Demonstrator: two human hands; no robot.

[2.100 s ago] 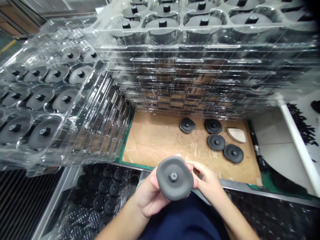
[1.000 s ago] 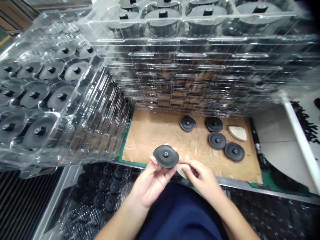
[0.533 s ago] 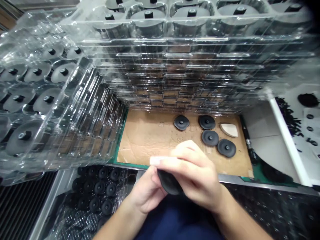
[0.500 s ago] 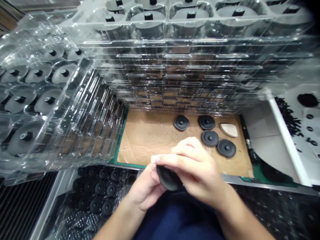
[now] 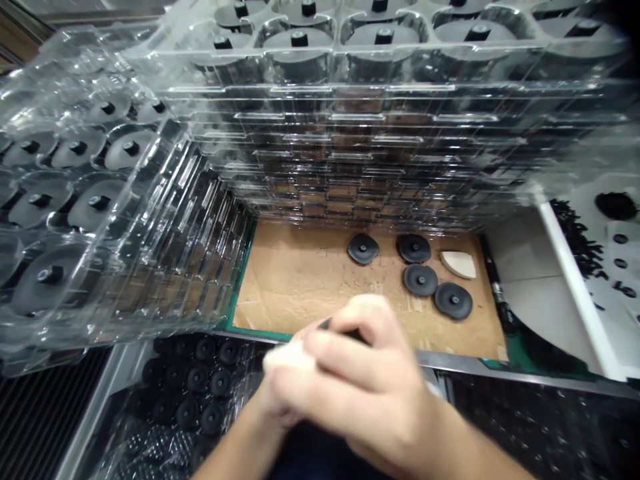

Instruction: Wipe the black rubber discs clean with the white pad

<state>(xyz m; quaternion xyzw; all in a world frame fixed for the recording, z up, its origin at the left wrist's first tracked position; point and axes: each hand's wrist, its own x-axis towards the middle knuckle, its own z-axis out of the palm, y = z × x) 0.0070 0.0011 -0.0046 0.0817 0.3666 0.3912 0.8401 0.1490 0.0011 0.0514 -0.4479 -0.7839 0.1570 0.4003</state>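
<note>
So, what stands around the hands?

Clear trays [image 5: 345, 140] of dark discs are stacked ahead and to the left. Cardboard [image 5: 295, 293] lies beyond the hands, bearing four discs [image 5: 421, 280] and a pale wedge [image 5: 457, 265]. Loose discs [image 5: 200, 380] sit lower left.

And the piece?

One dark disc [image 5: 343, 331], over the cardboard's near edge, is nearly hidden by the hands. A rim sliver runs roughly level; its face direction and long axis cannot be told.

Fingers?

The right hand [image 5: 365, 380] is clenched over it. The left hand [image 5: 280, 400] is blocked by the right, so its grip cannot be told.
</note>
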